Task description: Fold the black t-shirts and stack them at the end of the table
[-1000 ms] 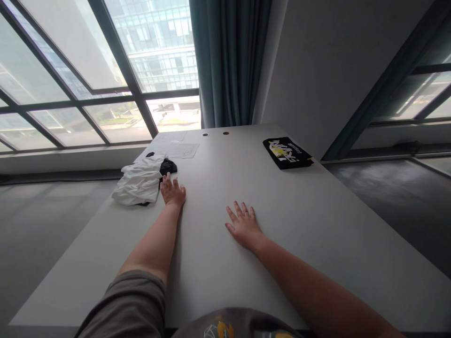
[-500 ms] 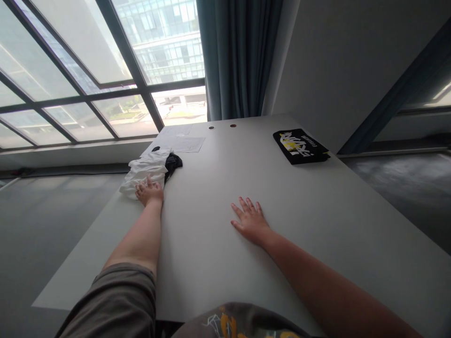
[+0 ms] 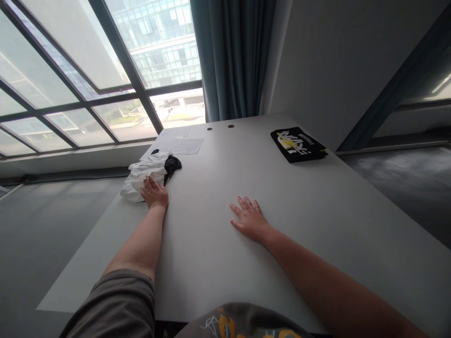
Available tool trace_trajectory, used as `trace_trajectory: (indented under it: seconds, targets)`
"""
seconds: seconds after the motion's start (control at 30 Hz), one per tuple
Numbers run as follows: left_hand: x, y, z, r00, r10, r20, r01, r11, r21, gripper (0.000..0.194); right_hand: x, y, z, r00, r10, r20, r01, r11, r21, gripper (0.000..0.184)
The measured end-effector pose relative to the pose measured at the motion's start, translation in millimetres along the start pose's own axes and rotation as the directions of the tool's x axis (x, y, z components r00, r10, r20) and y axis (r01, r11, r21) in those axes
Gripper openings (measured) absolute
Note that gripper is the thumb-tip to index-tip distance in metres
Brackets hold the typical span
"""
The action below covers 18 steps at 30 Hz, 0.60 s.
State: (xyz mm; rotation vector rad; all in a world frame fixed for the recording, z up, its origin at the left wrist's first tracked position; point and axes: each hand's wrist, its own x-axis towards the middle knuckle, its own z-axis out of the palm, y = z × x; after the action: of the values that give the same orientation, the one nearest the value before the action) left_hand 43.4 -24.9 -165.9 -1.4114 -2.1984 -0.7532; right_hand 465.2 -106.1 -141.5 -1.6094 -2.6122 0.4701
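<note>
My left hand (image 3: 154, 191) rests at the near right edge of a crumpled white garment (image 3: 141, 173), its fingers stretched out flat against the fabric. A bunched black cloth (image 3: 172, 165) pokes out on the right side of that white heap. My right hand (image 3: 249, 219) lies palm down on the white table (image 3: 211, 244), fingers spread, with nothing in it. Beyond it to the right is a folded black garment (image 3: 298, 144) with a white and yellow print, apart from both hands.
Printed paper sheets (image 3: 188, 146) lie on the table behind the white heap. Two round holes, one of them here (image 3: 230, 126), are set near the far edge. A blue-grey curtain (image 3: 232, 61) and a large window (image 3: 169, 42) stand behind the table.
My left hand has shifted slightly right on the white garment, and its fingers are closer together. My right hand stays in place. The camera view has tilted slightly.
</note>
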Motion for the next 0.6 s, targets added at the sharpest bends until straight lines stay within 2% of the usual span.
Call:
trace_trajectory:
  seconds: [0.2,0.37,0.43,0.53,0.6]
  targets:
    - [-13.4,35.9,-4.2,0.990,0.127,0.065,-0.121,0.988,-0.092,0.073,0.8,-1.5,0.3,1.000,0.008,-0.010,-0.008,1.000,-0.012,0.069]
    - [-36.5,95.4,-6.8,0.942,0.278,0.185,-0.236,0.946,-0.223,0.067,1.6,-2.1,0.7,0.999,0.016,-0.033,-0.016,1.000,-0.004,0.067]
    - [-47.1,121.6,-7.6,0.929,0.280,0.244,-0.213,0.940,-0.266,0.064,1.8,-2.1,0.6,0.999,0.027,-0.041,-0.027,1.000,0.001,0.065]
    - [-61.9,153.5,-8.6,0.918,0.172,0.358,-0.082,0.964,-0.251,0.058,1.6,-2.4,0.3,0.998,0.033,-0.058,-0.033,0.999,0.002,0.063]
    - [-70.3,167.5,-10.3,0.900,0.134,0.414,-0.042,0.974,-0.224,0.056,1.2,-2.5,-0.1,0.998,0.027,-0.062,-0.027,1.000,0.003,0.063]
